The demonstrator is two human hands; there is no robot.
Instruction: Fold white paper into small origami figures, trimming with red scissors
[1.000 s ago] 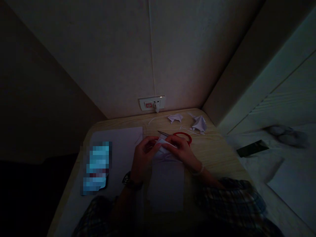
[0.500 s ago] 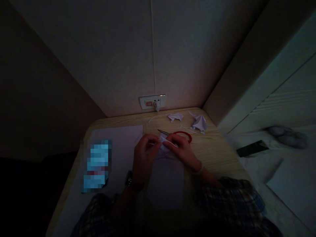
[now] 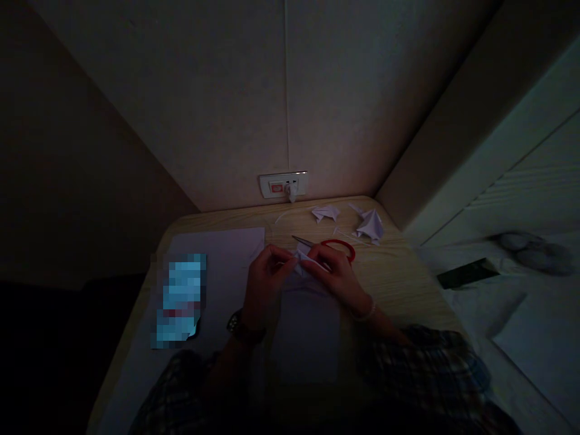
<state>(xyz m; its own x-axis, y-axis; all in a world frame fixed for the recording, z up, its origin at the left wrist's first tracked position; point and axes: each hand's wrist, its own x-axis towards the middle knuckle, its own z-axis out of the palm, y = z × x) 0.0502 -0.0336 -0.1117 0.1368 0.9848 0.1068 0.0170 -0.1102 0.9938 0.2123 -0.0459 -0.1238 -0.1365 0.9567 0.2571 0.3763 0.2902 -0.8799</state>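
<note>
"Between the fingers of both hands, what is being held?"

"One small piece of folded white paper [image 3: 301,264]. The left hand [image 3: 265,281] pinches one side, thumb and fingertips drawn nearly together; the right hand [image 3: 338,275] grips the other side just as closely."

"And below the fingers?"

"A plain sheet [image 3: 308,344] on the table [image 3: 389,284], running from under the fingers back toward the person. (Whether the held piece rests on anything, I can't tell.)"

"How far along is it?"

"Partway, I'd judge. The piece looks creased, yet the fingers hide much of it, so I can't count the folds. Beyond the fingers lie two folded paper shapes, a smaller one [image 3: 325,213] and, to its right, a larger one [image 3: 370,225]; both look finished to me. Some folding seems left on the piece in hand. Scissors [image 3: 339,241] with red handles lie just past the right fingers, in neither hand's grip, and thin paper strips [image 3: 353,237] lie farther out."

"Any brand or writing?"

"None I can read. Well left of the fingers, the phone [image 3: 181,296] on a large white sheet [image 3: 233,254] has its screen blocked into squares. The watch [image 3: 244,329], nearer the person than the left fingers, is too dark, and the wall socket [image 3: 283,185] far beyond them shows no legible lettering."
</note>
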